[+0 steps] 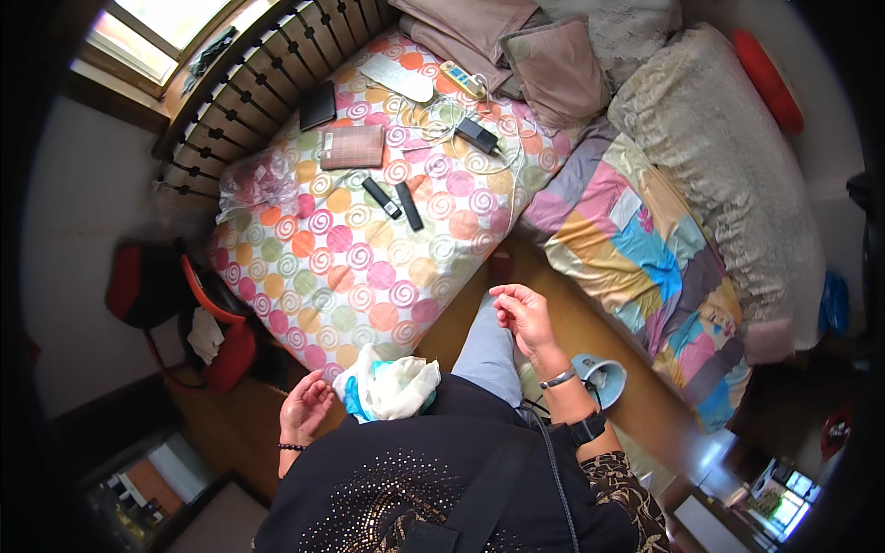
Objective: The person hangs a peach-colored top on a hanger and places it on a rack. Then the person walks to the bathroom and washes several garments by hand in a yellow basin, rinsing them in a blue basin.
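A crumpled white and turquoise bundle (387,385), thin like a plastic bag or cloth, lies in my lap by the bed's near corner. Just left of it is my left hand (307,405), its fingers loosely bent and apart, with nothing visible in them. My right hand (523,318) is raised over my light blue trouser leg (484,355), well away from the bundle. Its thumb and fingers are drawn together in a pinch; anything between them is too small or hidden to make out.
Ahead stands a bed (323,276) with a spotted sheet, holding two remote controls (395,204), a plaid notebook (352,147), a dark tablet-like case (317,106) and a power strip (463,80) with cables. A red chair (229,359) stands left; a light blue bin (601,378) sits beside my right forearm.
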Demonstrator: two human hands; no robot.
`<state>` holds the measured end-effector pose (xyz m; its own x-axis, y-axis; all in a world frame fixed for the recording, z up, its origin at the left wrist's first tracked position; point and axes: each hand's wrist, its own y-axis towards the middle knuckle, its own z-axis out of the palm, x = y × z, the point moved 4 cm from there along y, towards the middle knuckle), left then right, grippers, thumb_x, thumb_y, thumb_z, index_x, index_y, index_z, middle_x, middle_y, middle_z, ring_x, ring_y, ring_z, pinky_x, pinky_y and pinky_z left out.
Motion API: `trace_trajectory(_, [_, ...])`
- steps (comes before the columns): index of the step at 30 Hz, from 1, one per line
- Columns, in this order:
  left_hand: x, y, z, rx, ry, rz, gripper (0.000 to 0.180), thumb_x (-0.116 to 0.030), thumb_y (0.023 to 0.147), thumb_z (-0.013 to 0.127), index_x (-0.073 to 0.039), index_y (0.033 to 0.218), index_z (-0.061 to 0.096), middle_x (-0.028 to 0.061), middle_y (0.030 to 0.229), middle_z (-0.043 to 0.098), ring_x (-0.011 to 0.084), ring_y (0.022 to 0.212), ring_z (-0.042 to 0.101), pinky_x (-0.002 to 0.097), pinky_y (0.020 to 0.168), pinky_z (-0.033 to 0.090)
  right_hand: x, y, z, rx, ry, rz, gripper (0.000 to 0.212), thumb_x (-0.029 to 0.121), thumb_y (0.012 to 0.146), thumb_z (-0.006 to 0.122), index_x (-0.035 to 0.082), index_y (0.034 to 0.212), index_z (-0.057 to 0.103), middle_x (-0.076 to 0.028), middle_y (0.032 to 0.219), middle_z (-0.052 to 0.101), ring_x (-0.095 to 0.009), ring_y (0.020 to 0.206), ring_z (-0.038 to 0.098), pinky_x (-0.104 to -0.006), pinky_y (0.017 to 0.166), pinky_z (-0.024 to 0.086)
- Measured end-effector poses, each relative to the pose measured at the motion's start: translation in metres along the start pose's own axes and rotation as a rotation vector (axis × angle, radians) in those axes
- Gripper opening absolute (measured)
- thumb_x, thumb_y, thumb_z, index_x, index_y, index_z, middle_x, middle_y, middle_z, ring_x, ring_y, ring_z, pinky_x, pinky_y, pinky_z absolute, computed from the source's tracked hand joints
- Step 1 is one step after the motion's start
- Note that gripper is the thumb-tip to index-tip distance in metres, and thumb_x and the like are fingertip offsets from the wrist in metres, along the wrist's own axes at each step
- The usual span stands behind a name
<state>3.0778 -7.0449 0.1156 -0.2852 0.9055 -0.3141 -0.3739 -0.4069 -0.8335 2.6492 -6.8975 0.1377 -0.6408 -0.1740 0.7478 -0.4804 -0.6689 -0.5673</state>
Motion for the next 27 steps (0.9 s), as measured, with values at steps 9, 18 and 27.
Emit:
trace_trajectory(9, [0.089,0.073,0.155,-0.112,-0.038,-0.105,0.027,-0.02,0.095,0.054,-0.001,0.113,0.061,0.0109,0.09,0.068,0.0247,0.084,0.065,0.0368,0.081,0.054,0.078,0.145,-0.111,0.008,-0.111,0.258,0.014,0.01,0.09,0.059,0.003,0.1,0.065,0.0,0.078,0.062,-0.005,0.061,0.055,-0.0179,0.053,0.045])
trace_trajectory(18, [0.116,0.065,0.233,-0.249,0.014,-0.097,0.029,-0.021,0.096,0.052,-0.003,0.116,0.059,0.0098,0.092,0.067,0.0228,0.087,0.065,0.0359,0.081,0.054,0.095,0.18,-0.14,0.053,-0.084,0.416,0.015,0.011,0.091,0.058,0.002,0.101,0.065,-0.001,0.08,0.061,-0.005,0.062,0.055,-0.0188,0.055,0.045])
trace_trajectory(27, [0.126,0.065,0.245,-0.224,-0.09,-0.073,0.028,-0.02,0.096,0.051,-0.002,0.116,0.058,0.011,0.091,0.067,0.0241,0.086,0.065,0.037,0.08,0.054,0.107,0.191,-0.124,0.129,-0.142,0.422,0.016,0.01,0.09,0.058,0.001,0.102,0.064,-0.001,0.079,0.061,-0.005,0.062,0.054,-0.0186,0.055,0.044])
